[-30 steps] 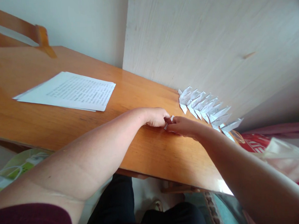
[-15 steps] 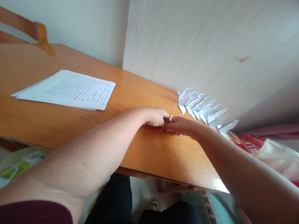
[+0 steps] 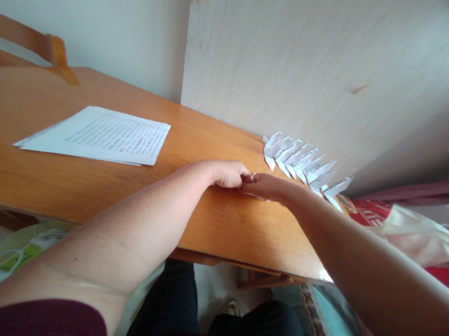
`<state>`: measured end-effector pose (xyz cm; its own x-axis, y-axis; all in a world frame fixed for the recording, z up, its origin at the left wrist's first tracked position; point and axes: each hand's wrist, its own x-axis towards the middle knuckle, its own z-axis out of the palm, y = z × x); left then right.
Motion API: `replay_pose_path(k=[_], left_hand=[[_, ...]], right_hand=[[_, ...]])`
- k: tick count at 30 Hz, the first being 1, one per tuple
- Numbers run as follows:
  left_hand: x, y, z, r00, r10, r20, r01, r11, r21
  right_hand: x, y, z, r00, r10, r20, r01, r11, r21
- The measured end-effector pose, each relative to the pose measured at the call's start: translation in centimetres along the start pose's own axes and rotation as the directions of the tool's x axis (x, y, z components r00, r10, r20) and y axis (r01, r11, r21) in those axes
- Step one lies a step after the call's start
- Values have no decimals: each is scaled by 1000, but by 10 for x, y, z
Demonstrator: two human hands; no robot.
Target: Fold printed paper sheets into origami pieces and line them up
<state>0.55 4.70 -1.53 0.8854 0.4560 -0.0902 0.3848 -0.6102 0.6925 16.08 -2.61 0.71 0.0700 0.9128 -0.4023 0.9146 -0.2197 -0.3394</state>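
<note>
My left hand and my right hand meet low over the wooden table, fingertips together. Both are closed, with fingers pinched around a small piece of folded paper. Only slim white edges of it show beside my right hand; the rest is hidden by the fingers. Just beyond the right hand stands a row of several folded paper figures with pointed tips, made of printed paper. A stack of printed sheets lies flat to the left of my hands.
A pale wooden panel rises along the table's back edge. A wooden chair stands at the far left. Bags, one red and one whitish, are at the right. A plastic bag hangs or sits below the table's left front.
Both hands have shifted very slightly left along with the whole view. Less of the paper shows between the fingertips now. The printed sheets and the folded row have not been disturbed.
</note>
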Motion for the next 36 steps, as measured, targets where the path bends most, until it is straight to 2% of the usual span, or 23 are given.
replay_pose_path(k=[6, 12, 15, 18, 23, 28, 36], left_hand=[[-2, 5, 2, 1000, 0, -30, 0, 1000, 22], [-4, 12, 4, 994, -59, -90, 76, 977, 201], [-3, 12, 5, 992, -54, -113, 82, 964, 251], [-3, 13, 5, 991, -60, -121, 89, 964, 251], [-6, 18, 3, 995, -53, -87, 74, 960, 271], [-6, 20, 2, 998, -37, -41, 47, 958, 283], [-4, 17, 1, 999, -37, -16, 40, 959, 282]], right_hand=[[-3, 16, -3, 992, -98, 82, 80, 976, 203], [-4, 22, -5, 981, -154, 119, 119, 960, 254], [-3, 20, -7, 981, -126, 147, 81, 957, 280], [-2, 17, -11, 989, -42, 141, 6, 968, 249], [1, 17, -19, 986, 93, 137, -103, 992, 69], [3, 25, -23, 986, 94, 139, -94, 996, -11], [7, 36, -24, 982, 58, 178, -61, 998, 15]])
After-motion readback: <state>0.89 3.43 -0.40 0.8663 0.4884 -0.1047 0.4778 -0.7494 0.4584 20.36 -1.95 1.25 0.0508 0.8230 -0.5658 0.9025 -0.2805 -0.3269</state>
